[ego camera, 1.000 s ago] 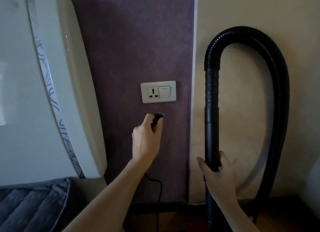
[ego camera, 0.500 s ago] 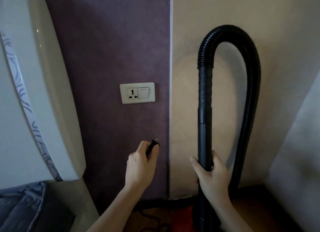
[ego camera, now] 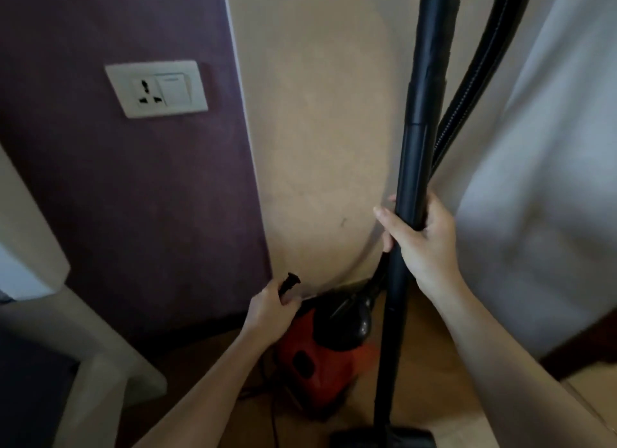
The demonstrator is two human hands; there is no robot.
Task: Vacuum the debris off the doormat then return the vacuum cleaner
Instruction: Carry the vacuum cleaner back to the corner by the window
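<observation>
A red and black vacuum cleaner body [ego camera: 317, 364] sits on the wooden floor against the wall corner. Its black wand [ego camera: 414, 153] stands upright, with my right hand [ego camera: 422, 244] shut around it at mid-height. The ribbed black hose [ego camera: 467, 90] runs up behind the wand and out of the top of the frame. The floor head [ego camera: 380, 439] shows at the bottom edge. My left hand [ego camera: 272, 310] holds the black power plug [ego camera: 288, 282] low, just above the vacuum body. The doormat is not in view.
A white wall socket with a switch [ego camera: 157, 88] is on the purple wall at upper left, empty. A cream headboard or furniture frame [ego camera: 43, 280] stands at left. A pale curtain [ego camera: 541, 180] hangs at right. The black cord [ego camera: 272, 414] trails on the floor.
My left hand has dropped with the plug from just under the socket down toward the vacuum body. The view has tilted downward, bringing the red body and floor into sight. My right hand stays on the wand.
</observation>
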